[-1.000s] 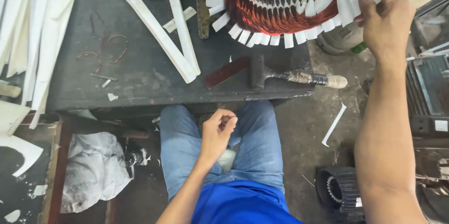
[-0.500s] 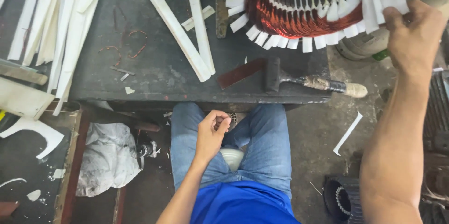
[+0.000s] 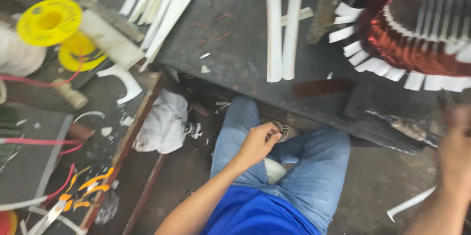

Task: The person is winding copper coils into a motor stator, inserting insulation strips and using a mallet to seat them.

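Copper-wound stator (image 3: 417, 43) is lying at the desk (image 3: 235, 63) far corner, up beyond the right hand (image 3: 454, 151), whose blurred grip cannot be told. Left hand (image 3: 257, 143) is resting loosely clenched over the lap, farther away.

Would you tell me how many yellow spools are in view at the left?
2: the upper yellow spool sits at the far left, the lower yellow spool just below and right of it; others may lie outside the picture.
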